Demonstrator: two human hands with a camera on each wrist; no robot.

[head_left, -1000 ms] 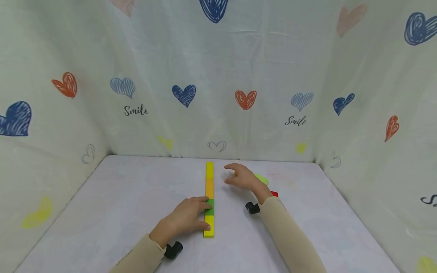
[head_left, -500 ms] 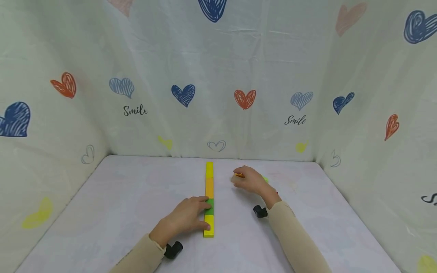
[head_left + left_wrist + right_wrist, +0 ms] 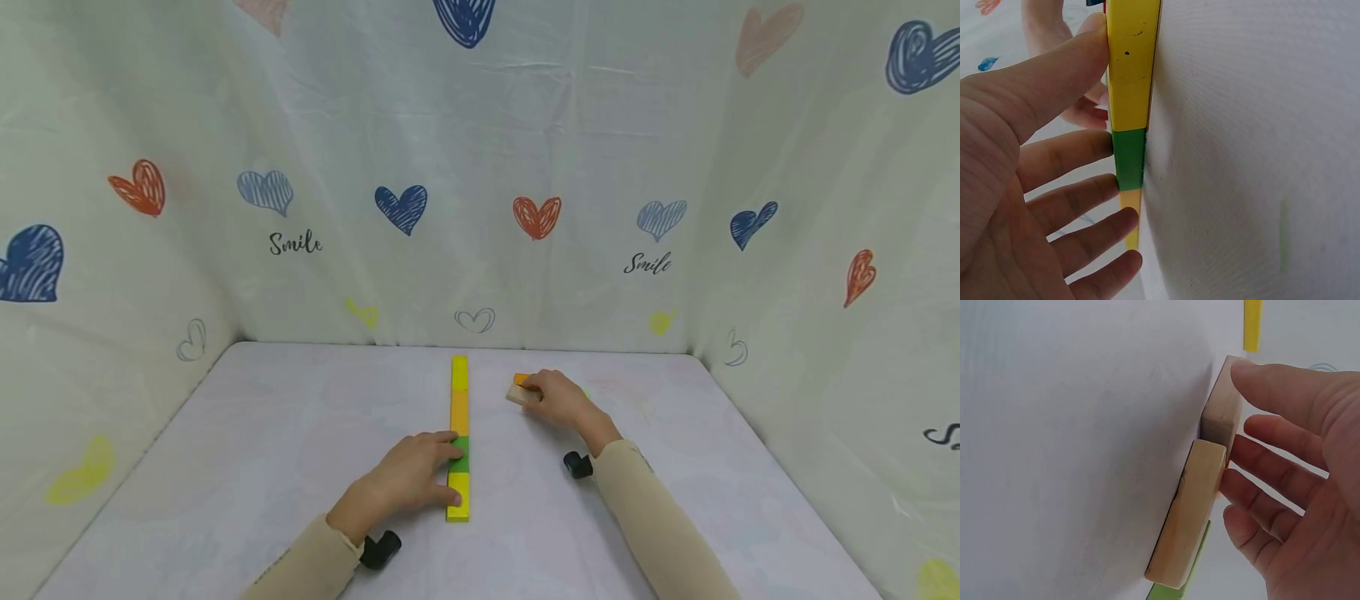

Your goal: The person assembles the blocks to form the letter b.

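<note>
Down the table's middle runs a straight row of flat blocks: yellow (image 3: 460,372), orange (image 3: 460,412), green (image 3: 461,454) and yellow again (image 3: 459,514). My left hand (image 3: 412,475) lies along the left side of the near half, fingers spread, thumb at the near yellow block (image 3: 1132,69) and fingertips at the green block (image 3: 1129,159). To the right of the row, my right hand (image 3: 562,398) pinches a plain wooden block (image 3: 519,394), thumb on its upper end. An orange block (image 3: 522,378) shows just behind it. A second wooden block (image 3: 1188,515) lies end to end with the first.
A light green piece (image 3: 1169,592) shows below the wooden blocks in the right wrist view, mostly hidden by the hand in the head view. A white cloth printed with hearts (image 3: 536,218) hangs behind and beside the white tabletop (image 3: 315,400).
My right hand has moved right and slightly toward me, away from the row, its fingers closing onto the wooden block. My left hand has stayed on the row.
</note>
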